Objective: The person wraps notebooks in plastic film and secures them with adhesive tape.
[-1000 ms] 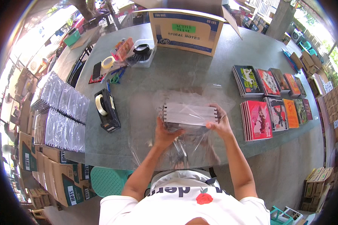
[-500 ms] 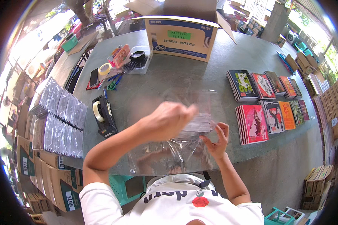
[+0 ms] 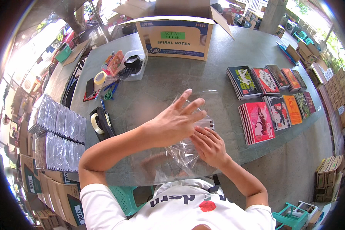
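Note:
A small stack of notebooks (image 3: 207, 123), page edges showing white, lies at mid-table, partly hidden by my hands. Around and in front of it, clear plastic film (image 3: 180, 156) spreads toward the table's near edge, with creases running up to my hands. My left hand (image 3: 179, 119) is over the stack, back of the hand up, fingers stretched and spread with nothing in them. Beside it, my right hand (image 3: 209, 146) has its fingers close together and curled onto the film at the stack's near edge. Its thumb is hidden.
A black tape dispenser (image 3: 102, 123) is left of the film, with wrapped spiral notebooks (image 3: 61, 134) beyond it. Colourful notebook stacks (image 3: 257, 122) line the right. At the back are a large open carton (image 3: 174, 40), a clear plastic tub (image 3: 141, 71) and green-handled scissors (image 3: 109, 94).
My left hand has opened from a closed shape and spread its fingers. My right hand has turned palm down and moved left, from the stack's right corner onto its near edge.

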The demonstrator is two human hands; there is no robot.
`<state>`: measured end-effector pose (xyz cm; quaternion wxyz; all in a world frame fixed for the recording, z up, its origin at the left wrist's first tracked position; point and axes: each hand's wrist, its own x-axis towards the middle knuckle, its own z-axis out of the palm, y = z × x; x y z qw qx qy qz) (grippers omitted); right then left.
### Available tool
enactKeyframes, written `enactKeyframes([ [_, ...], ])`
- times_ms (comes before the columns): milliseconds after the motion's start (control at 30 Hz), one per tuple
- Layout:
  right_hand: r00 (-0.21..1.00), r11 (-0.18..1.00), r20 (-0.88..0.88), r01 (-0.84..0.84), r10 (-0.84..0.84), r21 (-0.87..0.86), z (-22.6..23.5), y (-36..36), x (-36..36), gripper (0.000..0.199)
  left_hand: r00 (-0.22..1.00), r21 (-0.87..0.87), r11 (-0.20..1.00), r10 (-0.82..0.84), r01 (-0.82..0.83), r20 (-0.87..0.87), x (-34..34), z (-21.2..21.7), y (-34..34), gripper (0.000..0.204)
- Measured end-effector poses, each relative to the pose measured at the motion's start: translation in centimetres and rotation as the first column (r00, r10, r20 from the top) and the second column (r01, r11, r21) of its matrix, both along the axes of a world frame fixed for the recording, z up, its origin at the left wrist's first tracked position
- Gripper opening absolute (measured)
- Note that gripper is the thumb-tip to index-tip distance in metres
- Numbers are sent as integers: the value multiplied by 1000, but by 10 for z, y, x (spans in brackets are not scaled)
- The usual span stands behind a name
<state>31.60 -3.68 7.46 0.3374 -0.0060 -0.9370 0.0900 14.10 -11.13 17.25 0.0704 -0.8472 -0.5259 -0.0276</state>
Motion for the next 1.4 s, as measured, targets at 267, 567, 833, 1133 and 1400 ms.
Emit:
enactKeyframes([
  [267,993,995,-81,90,-86,39,11,-9,-3,35,996,71,995,71,-75,61,6,25,-11,17],
  [567,994,993,64,-87,92,-76,24,3,-13,23,774,206,968,-239,143,586,67,-16,-96,23],
  [833,958,938,175,-166,226,-304,33,17,-19,15,831,339,880,104,-333,547,51,-51,-85,33],
  [1133,854,705,288,-122,433,-699,51,36,-27,18,796,447,771,124,-453,593,35,-42,-91,34],
  [1400,885,802,293,-135,361,-581,46,28,-19,33,745,461,656,240,-597,623,11,-58,-43,66],
])
